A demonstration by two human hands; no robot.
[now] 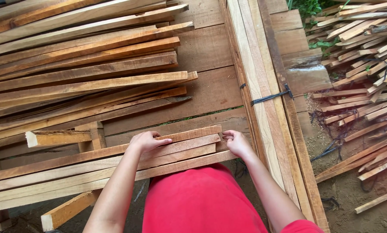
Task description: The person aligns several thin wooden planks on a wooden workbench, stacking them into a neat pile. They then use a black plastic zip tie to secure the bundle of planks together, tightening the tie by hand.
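Wooden slats (pixel 176 149) — pale tan, reddish-brown streaks; shirt (pixel 202 200) red; strap (pixel 269 98) black.

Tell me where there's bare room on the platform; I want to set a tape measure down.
Bare boards show between the ends of the big slat pile and the strapped bundle. A thin strip lies just beyond the row of slats under the left hand and right hand. It is crowded everywhere left, and the ground at right is littered with offcuts.

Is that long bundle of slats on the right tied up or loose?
Tied. A dark strap wraps across the long slat bundle, holding its pieces together.
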